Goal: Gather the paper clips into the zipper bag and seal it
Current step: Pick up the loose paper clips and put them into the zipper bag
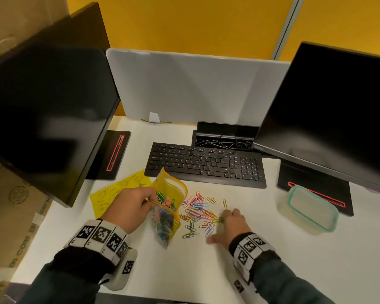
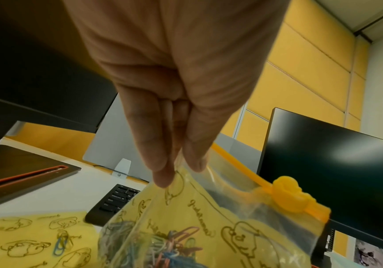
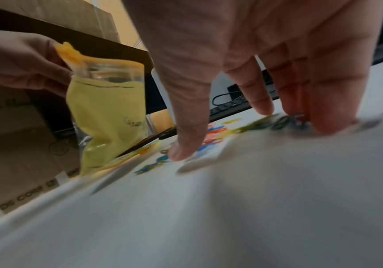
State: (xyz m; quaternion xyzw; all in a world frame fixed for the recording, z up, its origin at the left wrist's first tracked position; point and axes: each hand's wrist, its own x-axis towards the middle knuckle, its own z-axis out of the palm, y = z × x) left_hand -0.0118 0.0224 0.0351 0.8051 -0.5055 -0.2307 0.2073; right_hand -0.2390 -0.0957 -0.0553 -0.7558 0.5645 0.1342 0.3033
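Note:
A yellow-printed clear zipper bag point(image 1: 170, 194) stands on the white desk with its mouth open and several coloured paper clips point(image 1: 162, 224) inside. My left hand point(image 1: 130, 207) pinches the bag's rim point(image 2: 185, 174) between thumb and fingers; the orange slider point(image 2: 289, 195) sits at the far end of the zip. A loose pile of paper clips point(image 1: 198, 213) lies just right of the bag. My right hand point(image 1: 230, 224) is flat over the pile's right edge, its fingertips point(image 3: 332, 123) touching clips point(image 3: 215, 134) and its thumb apart. The right wrist view is blurred.
A black keyboard point(image 1: 206, 163) lies behind the clips. A clear box with a teal rim point(image 1: 312, 209) stands at the right. A yellow printed sheet point(image 1: 116, 189) with two clips point(image 2: 62, 243) lies under my left hand. Dark monitors point(image 1: 42, 119) point(image 1: 338, 106) flank the desk.

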